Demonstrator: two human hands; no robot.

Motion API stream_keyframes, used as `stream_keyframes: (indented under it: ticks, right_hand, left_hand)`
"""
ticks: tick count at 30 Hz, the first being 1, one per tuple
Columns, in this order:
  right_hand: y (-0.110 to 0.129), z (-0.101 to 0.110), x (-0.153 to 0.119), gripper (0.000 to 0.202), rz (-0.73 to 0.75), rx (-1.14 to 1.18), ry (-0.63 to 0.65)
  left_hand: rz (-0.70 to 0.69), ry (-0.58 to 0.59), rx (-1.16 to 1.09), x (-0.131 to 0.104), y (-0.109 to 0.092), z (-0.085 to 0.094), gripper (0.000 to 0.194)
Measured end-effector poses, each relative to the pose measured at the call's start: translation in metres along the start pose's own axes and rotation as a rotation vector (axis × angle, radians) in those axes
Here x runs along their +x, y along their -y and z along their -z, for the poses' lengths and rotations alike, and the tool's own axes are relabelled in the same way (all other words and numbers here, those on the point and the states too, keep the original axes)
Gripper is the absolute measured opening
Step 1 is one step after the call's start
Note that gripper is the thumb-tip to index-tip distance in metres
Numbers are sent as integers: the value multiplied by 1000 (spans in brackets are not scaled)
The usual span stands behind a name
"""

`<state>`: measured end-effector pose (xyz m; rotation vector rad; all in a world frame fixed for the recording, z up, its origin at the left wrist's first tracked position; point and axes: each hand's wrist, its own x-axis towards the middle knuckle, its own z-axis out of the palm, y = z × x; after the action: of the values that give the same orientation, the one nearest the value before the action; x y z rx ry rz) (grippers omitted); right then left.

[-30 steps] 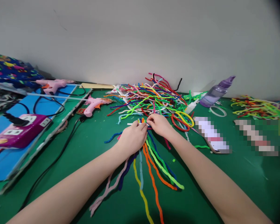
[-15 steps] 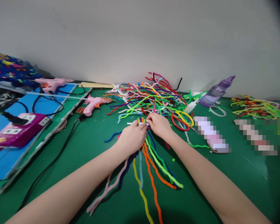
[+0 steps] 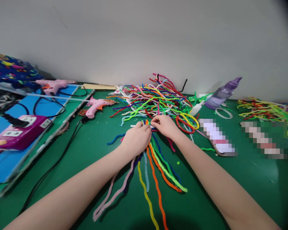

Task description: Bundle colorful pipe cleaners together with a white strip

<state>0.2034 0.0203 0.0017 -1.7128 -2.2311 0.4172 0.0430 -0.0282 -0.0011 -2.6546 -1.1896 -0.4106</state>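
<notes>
Several wavy pipe cleaners [image 3: 157,182] in pink, yellow, light blue, orange, green and dark blue fan toward me over the green table. Their gathered upper ends lie under my left hand [image 3: 138,139], whose fingers are closed around them. A white strip [image 3: 132,126] pokes out to the left of those fingers. My right hand [image 3: 165,126] is beside it, thumb and fingertips pinched near the strip's right end; what they hold is too small to make out. Behind both hands lies a tangled heap of pipe cleaners [image 3: 153,99].
Two pink glue guns [image 3: 96,108] and a magenta power strip [image 3: 21,132] with black cords are on the left. Toward the right are red and yellow scissors handles [image 3: 189,121], a purple bottle [image 3: 219,96], a phone [image 3: 216,137] and another pipe cleaner pile [image 3: 266,110].
The pink pipe cleaners have spread apart and the light blue one has shifted slightly right. My right hand has turned a little, its fingertips still near the strip. My left hand has barely moved.
</notes>
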Motion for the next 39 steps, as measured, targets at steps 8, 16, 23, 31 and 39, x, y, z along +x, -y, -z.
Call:
stream_keyframes:
  ticks: [8,16,23,31,39]
  right_hand:
    - [-4,3,2,12,88,33,-36]
    - [-3,5,2,11,142,-23,-28]
    - [3,-2,-3,10,103,-126,-63]
    - [9,-5,-4,11,50,-194,-68]
    - [11,-9,-4,13,26,-218,-94]
  left_hand:
    - [-9,-2,-95,6,2,-5,32]
    - [-46,2,-102,4,5,-5,35]
    - [-24,37,-137,3,6,-5,36]
    - [-31,26,-131,2,5,-7,36]
    - [-20,30,-130,1,4,-7,36]
